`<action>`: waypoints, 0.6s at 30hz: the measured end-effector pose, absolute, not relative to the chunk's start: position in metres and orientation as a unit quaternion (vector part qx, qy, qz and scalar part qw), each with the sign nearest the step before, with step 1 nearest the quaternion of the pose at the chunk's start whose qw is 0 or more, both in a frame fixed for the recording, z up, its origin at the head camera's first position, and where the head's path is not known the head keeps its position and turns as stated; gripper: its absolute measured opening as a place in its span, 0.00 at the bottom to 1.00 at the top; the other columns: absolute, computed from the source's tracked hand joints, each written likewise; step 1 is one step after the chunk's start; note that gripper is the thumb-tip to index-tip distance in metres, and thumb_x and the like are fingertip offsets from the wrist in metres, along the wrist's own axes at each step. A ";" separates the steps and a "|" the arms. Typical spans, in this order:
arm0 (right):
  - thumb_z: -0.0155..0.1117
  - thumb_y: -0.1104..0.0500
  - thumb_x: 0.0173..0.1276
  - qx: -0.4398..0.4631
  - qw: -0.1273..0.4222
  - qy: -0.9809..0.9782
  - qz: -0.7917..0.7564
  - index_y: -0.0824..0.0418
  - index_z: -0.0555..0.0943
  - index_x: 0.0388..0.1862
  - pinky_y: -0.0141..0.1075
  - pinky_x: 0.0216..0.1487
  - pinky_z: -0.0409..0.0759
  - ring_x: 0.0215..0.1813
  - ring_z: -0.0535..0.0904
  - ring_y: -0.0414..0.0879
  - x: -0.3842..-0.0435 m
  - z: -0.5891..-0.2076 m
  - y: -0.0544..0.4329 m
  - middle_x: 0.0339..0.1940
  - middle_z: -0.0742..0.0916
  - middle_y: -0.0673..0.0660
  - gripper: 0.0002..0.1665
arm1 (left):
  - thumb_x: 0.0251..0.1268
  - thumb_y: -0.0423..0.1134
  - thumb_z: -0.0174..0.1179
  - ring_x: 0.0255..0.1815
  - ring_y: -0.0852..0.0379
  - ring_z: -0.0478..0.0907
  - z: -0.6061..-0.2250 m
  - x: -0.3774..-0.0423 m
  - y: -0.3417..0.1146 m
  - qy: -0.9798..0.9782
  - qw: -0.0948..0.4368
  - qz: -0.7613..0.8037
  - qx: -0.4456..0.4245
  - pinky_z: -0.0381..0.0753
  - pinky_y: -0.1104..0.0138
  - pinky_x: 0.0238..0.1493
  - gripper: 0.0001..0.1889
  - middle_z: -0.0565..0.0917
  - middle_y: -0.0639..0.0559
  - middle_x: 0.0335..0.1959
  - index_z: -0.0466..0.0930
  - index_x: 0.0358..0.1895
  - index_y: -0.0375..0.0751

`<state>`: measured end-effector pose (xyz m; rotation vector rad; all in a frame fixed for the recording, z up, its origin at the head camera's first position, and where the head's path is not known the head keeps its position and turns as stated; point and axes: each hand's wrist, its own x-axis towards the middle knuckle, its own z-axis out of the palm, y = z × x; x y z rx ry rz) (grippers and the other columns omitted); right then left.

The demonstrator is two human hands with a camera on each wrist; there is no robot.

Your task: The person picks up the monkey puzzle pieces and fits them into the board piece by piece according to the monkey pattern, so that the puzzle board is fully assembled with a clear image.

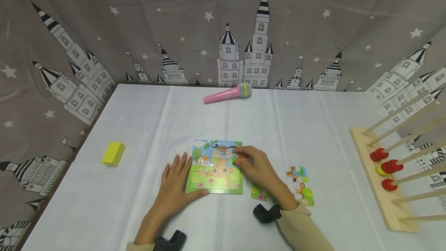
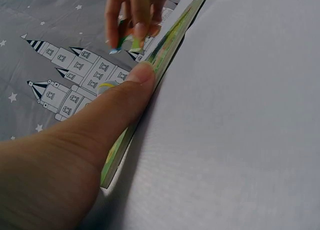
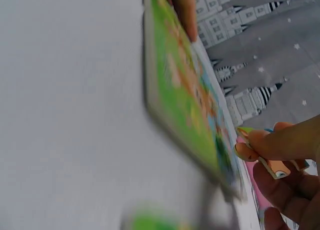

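A square jigsaw puzzle board (image 1: 217, 186) with a green border and cartoon animal picture lies on the white-covered table. My left hand (image 1: 174, 191) rests at its left side, fingers extended along the edge, and the thumb (image 2: 142, 74) presses the near rim. Over the board's right side, my right hand (image 1: 259, 167) pinches a puzzle piece (image 3: 276, 169) between thumb and fingers. That piece shows brown, green and a bit of blue, and it is held above the board's surface. Part of the board's right edge is hidden by the right hand.
Loose puzzle pieces (image 1: 307, 195) lie right of the board, and another green piece (image 1: 258, 193) sits under the right forearm. A pink toy microphone (image 1: 223, 96) is at the back, a yellow block (image 1: 113, 154) at left, a wooden peg rack (image 1: 369, 177) with beads at right.
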<state>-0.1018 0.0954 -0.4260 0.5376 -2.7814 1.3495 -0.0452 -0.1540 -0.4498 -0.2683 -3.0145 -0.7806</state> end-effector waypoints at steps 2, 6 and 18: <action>0.67 0.63 0.55 0.183 0.004 -0.880 0.437 0.59 0.81 0.45 0.35 0.41 0.77 0.38 0.77 0.41 -0.104 -0.424 0.083 0.39 0.85 0.54 0.16 | 0.39 0.67 0.63 0.74 0.42 0.43 -0.450 -0.045 -0.154 -0.965 0.008 -0.249 -0.087 0.39 0.47 0.70 0.54 0.53 0.42 0.72 0.55 0.69 0.38; 0.68 0.63 0.53 0.198 -0.006 -0.871 0.450 0.60 0.80 0.45 0.32 0.36 0.77 0.35 0.77 0.40 -0.106 -0.423 0.063 0.36 0.85 0.54 0.18 | 0.39 0.67 0.63 0.74 0.42 0.42 -0.449 -0.045 -0.155 -0.964 0.005 -0.251 -0.088 0.39 0.47 0.70 0.54 0.52 0.42 0.72 0.55 0.69 0.38; 0.67 0.60 0.56 0.217 -0.041 -0.859 0.462 0.58 0.80 0.46 0.25 0.30 0.73 0.30 0.73 0.36 -0.103 -0.430 0.041 0.32 0.83 0.50 0.17 | 0.40 0.67 0.62 0.74 0.43 0.42 -0.449 -0.045 -0.155 -0.965 0.002 -0.248 -0.089 0.39 0.47 0.70 0.54 0.52 0.43 0.72 0.54 0.69 0.38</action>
